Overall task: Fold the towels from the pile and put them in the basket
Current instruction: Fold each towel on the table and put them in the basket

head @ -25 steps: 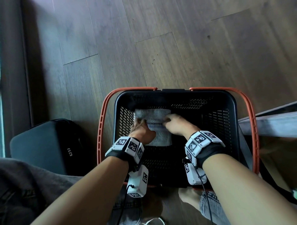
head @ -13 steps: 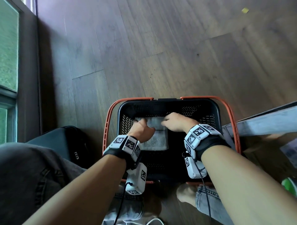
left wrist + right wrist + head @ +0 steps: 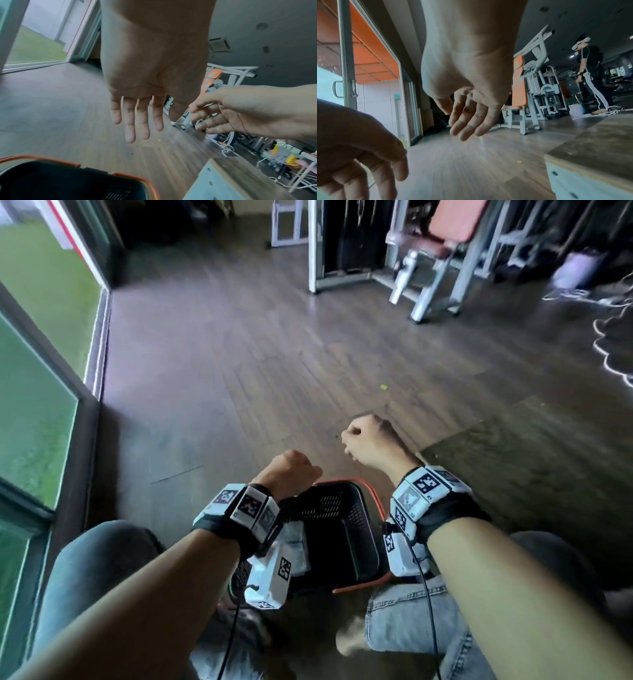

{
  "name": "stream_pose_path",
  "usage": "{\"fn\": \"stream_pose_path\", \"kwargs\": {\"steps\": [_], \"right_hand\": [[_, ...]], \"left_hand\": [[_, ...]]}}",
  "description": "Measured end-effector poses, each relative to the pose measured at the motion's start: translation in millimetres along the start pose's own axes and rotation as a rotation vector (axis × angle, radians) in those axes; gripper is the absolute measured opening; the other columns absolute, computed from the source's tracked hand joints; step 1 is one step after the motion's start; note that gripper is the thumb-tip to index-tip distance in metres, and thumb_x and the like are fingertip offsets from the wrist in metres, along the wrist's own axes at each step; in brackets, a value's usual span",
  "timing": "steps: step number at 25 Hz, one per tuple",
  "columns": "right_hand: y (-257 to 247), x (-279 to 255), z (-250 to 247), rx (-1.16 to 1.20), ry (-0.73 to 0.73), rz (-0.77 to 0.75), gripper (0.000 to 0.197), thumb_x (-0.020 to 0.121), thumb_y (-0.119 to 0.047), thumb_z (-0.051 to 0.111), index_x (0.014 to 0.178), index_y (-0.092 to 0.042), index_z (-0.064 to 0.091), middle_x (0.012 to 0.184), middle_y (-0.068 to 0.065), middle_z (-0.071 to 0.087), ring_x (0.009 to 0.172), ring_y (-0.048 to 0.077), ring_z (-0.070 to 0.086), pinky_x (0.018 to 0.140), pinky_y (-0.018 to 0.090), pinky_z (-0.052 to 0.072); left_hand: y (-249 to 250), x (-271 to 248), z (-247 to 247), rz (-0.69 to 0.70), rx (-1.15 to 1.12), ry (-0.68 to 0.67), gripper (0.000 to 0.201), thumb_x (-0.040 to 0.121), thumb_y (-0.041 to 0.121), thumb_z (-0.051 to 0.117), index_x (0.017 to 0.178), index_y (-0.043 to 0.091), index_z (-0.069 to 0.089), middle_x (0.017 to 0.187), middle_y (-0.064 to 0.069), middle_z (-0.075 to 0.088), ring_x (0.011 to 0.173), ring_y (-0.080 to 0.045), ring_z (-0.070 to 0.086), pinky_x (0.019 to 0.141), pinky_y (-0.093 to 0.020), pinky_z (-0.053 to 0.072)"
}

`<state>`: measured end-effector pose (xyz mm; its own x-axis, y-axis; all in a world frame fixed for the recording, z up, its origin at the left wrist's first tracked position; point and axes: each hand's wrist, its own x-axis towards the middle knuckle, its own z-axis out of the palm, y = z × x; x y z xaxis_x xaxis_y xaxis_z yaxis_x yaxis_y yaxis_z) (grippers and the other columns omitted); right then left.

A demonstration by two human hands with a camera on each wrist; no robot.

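Note:
The black basket [image 3: 346,529] with orange handles stands on the floor between my knees; its rim also shows in the left wrist view [image 3: 56,174]. A pale folded towel [image 3: 297,537] lies inside it at the left, mostly hidden behind my left wrist. My left hand [image 3: 291,470] hangs above the basket's far edge, empty, with straight fingers [image 3: 130,129]. My right hand [image 3: 366,440] is higher and to the right, over the floor. It holds nothing and its fingers [image 3: 467,121] are relaxed. No towel pile is in view.
A white box with a wooden top [image 3: 590,148] stands close on the right. Glass doors [image 3: 37,412] run along the left. Gym machines [image 3: 442,251] and a white rope [image 3: 613,350] are farther back. Another person [image 3: 589,60] stands far off.
Both hands have let go of the towel in the basket and lifted up out of it. The head view has swung up from the basket toward the room.

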<state>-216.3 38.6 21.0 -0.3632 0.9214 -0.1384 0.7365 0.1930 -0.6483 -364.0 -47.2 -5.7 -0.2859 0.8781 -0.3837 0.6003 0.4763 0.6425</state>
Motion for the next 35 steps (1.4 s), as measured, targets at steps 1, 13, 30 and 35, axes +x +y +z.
{"fn": "stream_pose_path", "kwargs": {"steps": [1,13,30,35], "right_hand": [[-2.2,-13.9,-14.8,0.025,0.095,-0.005,0.028,0.074,-0.036,0.046,0.073,-0.015,0.065,0.076,0.005,0.074,0.077,0.031,0.069,0.076,0.040,0.059],[62.0,-170.8,-110.8,0.085,0.565,0.402,0.024,0.082,-0.040,0.056,0.075,-0.019,0.065,0.086,0.003,0.072,0.083,0.028,0.067,0.077,0.035,0.056],[260.9,-334.9,-86.9,-0.166,0.553,0.582,0.056,0.080,-0.018,0.064,0.132,-0.022,0.042,0.117,0.005,0.056,0.100,0.025,0.059,0.078,0.034,0.048],[268.5,-326.8,-70.1,-0.323,0.730,0.671,0.038,0.090,-0.031,0.053,0.127,-0.028,0.045,0.114,0.003,0.054,0.104,0.022,0.054,0.079,0.039,0.054]], "left_hand": [[14.1,-9.8,-2.5,0.040,0.004,0.006,0.023,0.085,0.027,0.058,0.084,0.007,0.069,0.096,-0.016,0.073,0.089,-0.033,0.069,0.081,-0.039,0.057],[144.7,-78.1,65.2,0.523,-0.015,-0.161,0.032,0.073,0.034,0.056,0.075,0.006,0.072,0.075,-0.010,0.074,0.066,-0.026,0.069,0.071,-0.042,0.060],[200.6,-130.4,288.3,0.864,0.496,-0.660,0.043,0.086,0.024,0.064,0.128,0.016,0.058,0.125,-0.005,0.061,0.115,-0.025,0.059,0.093,-0.031,0.047],[190.3,-120.6,312.7,1.019,0.635,-0.448,0.066,0.080,0.020,0.068,0.136,0.038,0.040,0.130,0.002,0.047,0.112,-0.028,0.058,0.084,-0.042,0.052]]}}
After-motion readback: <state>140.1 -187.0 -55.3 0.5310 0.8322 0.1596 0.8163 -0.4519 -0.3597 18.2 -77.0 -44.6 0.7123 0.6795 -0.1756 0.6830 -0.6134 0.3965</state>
